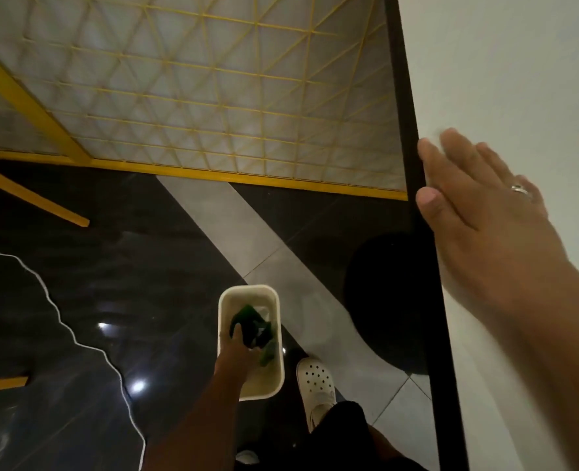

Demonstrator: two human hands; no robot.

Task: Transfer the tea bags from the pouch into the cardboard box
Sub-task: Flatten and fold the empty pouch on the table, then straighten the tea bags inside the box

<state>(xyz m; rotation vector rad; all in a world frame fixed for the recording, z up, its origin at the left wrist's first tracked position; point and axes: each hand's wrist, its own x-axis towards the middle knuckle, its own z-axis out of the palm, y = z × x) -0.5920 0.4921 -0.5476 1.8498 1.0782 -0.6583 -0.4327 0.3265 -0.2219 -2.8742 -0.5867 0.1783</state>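
our left hand (235,338) reaches down into the pale box (276,368) on the floor, fingers among green tea bags (247,316); whether they grip, we cannot tell. our right hand (478,205) rests flat and released on the white table (519,79), probably bracing us.

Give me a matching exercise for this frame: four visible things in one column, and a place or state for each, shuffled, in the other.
Things:
1. left hand
2. right hand
3. white container
4. white shoe

Places or states:
A. flat, fingers extended, against the white panel
B. on the floor, just right of the container
C. reaching into the container among green packets
D. held low above the dark floor, green packets inside

Pairs: 1-C, 2-A, 3-D, 4-B
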